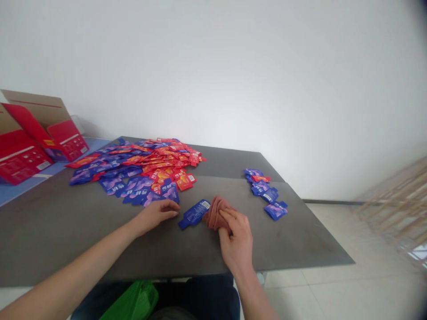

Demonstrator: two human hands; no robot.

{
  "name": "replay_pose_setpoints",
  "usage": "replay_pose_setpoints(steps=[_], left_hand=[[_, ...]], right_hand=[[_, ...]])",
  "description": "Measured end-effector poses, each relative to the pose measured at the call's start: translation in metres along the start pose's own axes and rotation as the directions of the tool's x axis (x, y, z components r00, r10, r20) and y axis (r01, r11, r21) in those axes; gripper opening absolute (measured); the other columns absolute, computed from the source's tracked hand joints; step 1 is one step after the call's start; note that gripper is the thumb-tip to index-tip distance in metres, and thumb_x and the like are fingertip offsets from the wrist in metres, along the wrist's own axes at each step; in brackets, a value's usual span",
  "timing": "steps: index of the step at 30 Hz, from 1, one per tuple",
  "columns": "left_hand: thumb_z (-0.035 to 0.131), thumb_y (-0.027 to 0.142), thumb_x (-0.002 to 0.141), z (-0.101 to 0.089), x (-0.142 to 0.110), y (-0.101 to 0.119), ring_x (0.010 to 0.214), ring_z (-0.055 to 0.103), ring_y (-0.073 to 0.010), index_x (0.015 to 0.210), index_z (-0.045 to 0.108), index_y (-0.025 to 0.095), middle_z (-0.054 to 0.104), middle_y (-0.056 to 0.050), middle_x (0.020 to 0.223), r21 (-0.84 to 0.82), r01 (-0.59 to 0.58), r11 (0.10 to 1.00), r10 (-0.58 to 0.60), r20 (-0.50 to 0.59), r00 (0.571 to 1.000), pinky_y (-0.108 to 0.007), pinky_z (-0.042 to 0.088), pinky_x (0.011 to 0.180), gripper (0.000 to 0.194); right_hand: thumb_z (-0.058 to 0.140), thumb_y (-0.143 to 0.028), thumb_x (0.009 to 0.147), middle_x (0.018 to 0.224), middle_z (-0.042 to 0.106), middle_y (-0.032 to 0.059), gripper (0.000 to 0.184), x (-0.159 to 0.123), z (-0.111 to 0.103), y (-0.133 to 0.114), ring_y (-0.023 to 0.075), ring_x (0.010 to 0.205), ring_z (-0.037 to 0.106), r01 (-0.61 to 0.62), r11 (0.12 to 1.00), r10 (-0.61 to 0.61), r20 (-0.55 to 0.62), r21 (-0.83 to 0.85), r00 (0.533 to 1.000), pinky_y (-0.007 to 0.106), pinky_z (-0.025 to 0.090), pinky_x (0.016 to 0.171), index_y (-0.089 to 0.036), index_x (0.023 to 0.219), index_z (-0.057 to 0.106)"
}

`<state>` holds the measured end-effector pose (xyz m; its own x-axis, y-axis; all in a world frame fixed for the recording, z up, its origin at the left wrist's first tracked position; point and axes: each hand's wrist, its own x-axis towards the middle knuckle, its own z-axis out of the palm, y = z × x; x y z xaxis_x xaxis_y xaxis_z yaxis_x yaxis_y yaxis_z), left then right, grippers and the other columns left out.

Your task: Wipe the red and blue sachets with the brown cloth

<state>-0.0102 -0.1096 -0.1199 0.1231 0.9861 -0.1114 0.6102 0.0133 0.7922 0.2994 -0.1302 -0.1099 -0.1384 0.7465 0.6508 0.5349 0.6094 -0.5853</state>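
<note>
A folded brownish-pink cloth [216,214] is gripped by my right hand [237,235], fingers pressed down on it over the table. Just left of the cloth lies a blue pouch [194,214], its barcode end at or against the cloth's edge. My left hand [156,216] rests near the tabletop, left of that pouch and apart from it, fingers loosely stretched with nothing visible in them. Beyond its fingertips is another blue pouch [170,191] at the near edge of a large heap of red and blue pouches [160,160].
A short row of mostly blue pouches [265,192] lies on the right of the grey table [300,240]. Red cartons [40,138] stand open at the far left on a blue surface. A white wall [233,80] rises behind; a wooden rack [396,204] stands at right.
</note>
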Motion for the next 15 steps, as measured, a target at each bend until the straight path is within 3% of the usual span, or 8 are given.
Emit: replay_pose_setpoints(steps=[3, 8, 11, 13, 15], left_hand=[[0.063, 0.041, 0.087, 0.017, -0.014, 0.005, 0.113, 0.067, -0.0263, 0.1, 0.071, 0.023, 0.074, -0.007, 0.119, 0.102, -0.148, 0.984, 0.155, -0.066, 0.986, -0.039, 0.053, 0.103, 0.024], [0.071, 0.029, 0.085, 0.043, -0.025, 0.016, 0.12, 0.061, -0.0286, 0.1, 0.073, 0.023, 0.071, -0.009, 0.124, 0.382, -0.238, 0.893, 0.305, -0.127, 0.944, -0.041, 0.048, 0.107, 0.016], [0.072, 0.028, 0.085, 0.047, -0.025, 0.015, 0.12, 0.061, -0.0282, 0.102, 0.073, 0.023, 0.071, -0.008, 0.125, 0.406, -0.241, 0.882, 0.319, -0.138, 0.938, -0.04, 0.048, 0.106, 0.017], [0.071, 0.027, 0.086, 0.046, -0.025, 0.015, 0.121, 0.061, -0.0276, 0.105, 0.073, 0.024, 0.07, -0.007, 0.127, 0.409, -0.254, 0.876, 0.334, -0.134, 0.933, -0.04, 0.048, 0.107, 0.019], [0.07, 0.026, 0.088, 0.046, -0.025, 0.015, 0.12, 0.061, -0.0269, 0.104, 0.073, 0.025, 0.07, -0.005, 0.126, 0.416, -0.267, 0.87, 0.349, -0.135, 0.927, -0.041, 0.048, 0.106, 0.016]], right_hand=[[0.056, -0.011, 0.088, 0.123, 0.068, 0.0084, 0.044, 0.034, 0.013, -0.01, 0.0289, 0.121, 0.054, 0.165, 0.979, -0.145, 0.164, -0.118, 0.976, 0.049, 0.047, 0.105, -0.026, 0.126, 0.071], [0.066, -0.021, 0.088, 0.123, 0.067, 0.0069, 0.039, 0.05, 0.04, -0.012, 0.031, 0.12, 0.05, 0.376, 0.91, -0.241, 0.517, -0.174, 0.821, 0.054, 0.042, 0.104, -0.029, 0.125, 0.072], [0.075, -0.026, 0.083, 0.141, 0.058, 0.0051, 0.041, 0.049, 0.044, 0.002, 0.0343, 0.134, 0.04, 0.413, 0.901, -0.261, 0.596, -0.133, 0.76, 0.06, 0.033, 0.113, -0.034, 0.123, 0.073], [0.077, -0.029, 0.082, 0.152, 0.048, 0.0043, 0.044, 0.051, 0.043, 0.012, 0.0346, 0.142, 0.033, 0.416, 0.905, -0.268, 0.638, -0.091, 0.722, 0.058, 0.031, 0.115, -0.036, 0.125, 0.073], [0.075, -0.03, 0.084, 0.153, 0.048, 0.0042, 0.043, 0.056, 0.043, 0.018, 0.0322, 0.141, 0.034, 0.419, 0.906, -0.275, 0.677, -0.054, 0.682, 0.051, 0.034, 0.115, -0.035, 0.126, 0.072]])
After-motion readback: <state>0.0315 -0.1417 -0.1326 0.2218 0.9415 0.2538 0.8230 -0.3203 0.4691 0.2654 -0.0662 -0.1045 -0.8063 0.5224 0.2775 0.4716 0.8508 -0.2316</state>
